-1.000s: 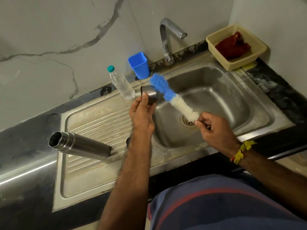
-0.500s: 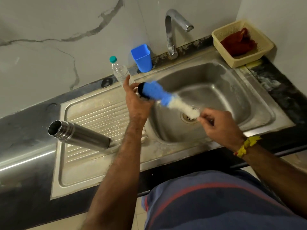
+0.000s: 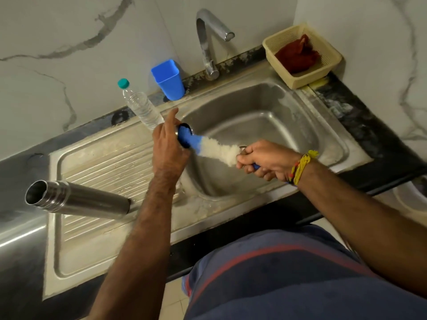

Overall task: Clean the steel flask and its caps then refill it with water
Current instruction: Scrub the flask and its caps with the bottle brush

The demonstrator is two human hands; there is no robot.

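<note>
Steel cap [image 3: 184,135] mostly hidden behind left hand [image 3: 166,146].

Walls: white marble [image 3: 69,31], grey veins.
Surface: black stone [image 3: 369,125], dusty.
Sink: steel basin [image 3: 254,116], ribbed drainboard [image 3: 104,162] left.
Tap: chrome [image 3: 208,42], at back wall.
Floor: pale tile [image 3: 171,303].

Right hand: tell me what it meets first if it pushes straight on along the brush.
Probably the steel cap gripped by the left hand. The right hand points the blue-and-white bottle brush into it; depth inside stays unclear.
</note>
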